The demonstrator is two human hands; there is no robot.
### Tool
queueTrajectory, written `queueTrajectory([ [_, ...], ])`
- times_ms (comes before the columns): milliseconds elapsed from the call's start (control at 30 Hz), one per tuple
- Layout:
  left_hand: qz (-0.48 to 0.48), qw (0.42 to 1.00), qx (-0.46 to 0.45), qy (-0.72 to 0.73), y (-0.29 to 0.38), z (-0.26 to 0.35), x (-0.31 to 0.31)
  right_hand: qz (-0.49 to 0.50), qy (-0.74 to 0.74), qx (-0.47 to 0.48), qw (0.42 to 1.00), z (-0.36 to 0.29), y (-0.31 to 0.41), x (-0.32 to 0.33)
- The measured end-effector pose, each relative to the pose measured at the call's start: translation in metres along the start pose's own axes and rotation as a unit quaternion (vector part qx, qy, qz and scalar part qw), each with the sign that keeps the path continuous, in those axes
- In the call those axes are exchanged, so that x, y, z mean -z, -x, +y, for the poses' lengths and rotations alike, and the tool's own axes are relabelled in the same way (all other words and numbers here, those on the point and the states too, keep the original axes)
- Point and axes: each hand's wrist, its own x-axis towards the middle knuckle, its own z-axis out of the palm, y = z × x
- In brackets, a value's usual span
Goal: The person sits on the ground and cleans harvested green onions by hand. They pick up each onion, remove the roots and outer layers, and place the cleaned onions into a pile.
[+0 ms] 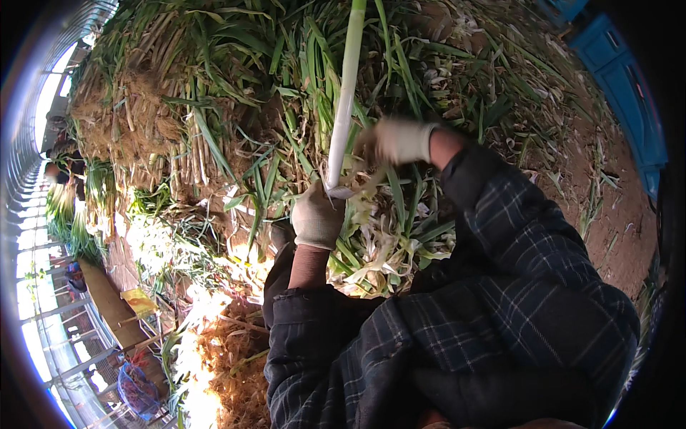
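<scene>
My left hand [318, 215], in a pale knit work glove, grips a long green onion [343, 112] near its lower end. The onion stands nearly upright in view, its white shaft bare and smooth, turning green towards the top edge. To the right of the shaft is my right hand [403, 140], also gloved and blurred by motion. Brownish strands show by its fingers, but whether it grips them is unclear. Below and between my hands lies a heap of stripped onion leaves and skins [383, 244].
Bundled unpeeled onions with roots [144, 112] are piled at upper left. Leaf scraps [504, 107] litter the soil. Blue plastic crates [624, 91] line the right edge. At far left are standing onion bundles [99, 187], a person [67, 161], a wooden plank [110, 303] and a blue net bag [138, 389].
</scene>
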Motion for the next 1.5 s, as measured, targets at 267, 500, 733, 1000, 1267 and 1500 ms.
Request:
queueTrajectory([
  [267,-0.219,0.973,-0.036,-0.057,0.011,0.044,-0.012,0.315,-0.806,0.007,0.502,0.053,-0.004,0.011],
  [500,-0.177,0.877,0.052,0.444,-0.015,0.013,0.044,0.094,-0.873,0.216,0.426,0.079,0.019,0.036],
  [733,-0.092,0.926,-0.327,0.164,0.008,0.072,-0.027,0.072,-0.912,0.234,0.328,0.092,0.014,0.028],
  [1000,0.157,0.77,0.104,0.609,0.111,0.017,0.063,0.482,-0.753,0.131,0.428,0.23,0.071,0.064],
  [1267,-0.133,0.808,0.26,0.511,0.111,0.049,0.101,0.519,-0.756,0.182,0.355,0.248,0.089,0.064],
  [1500,0.067,0.988,0.022,-0.141,0.08,0.096,0.073,0.287,-0.807,0.337,0.392,0.189,0.068,0.052],
])
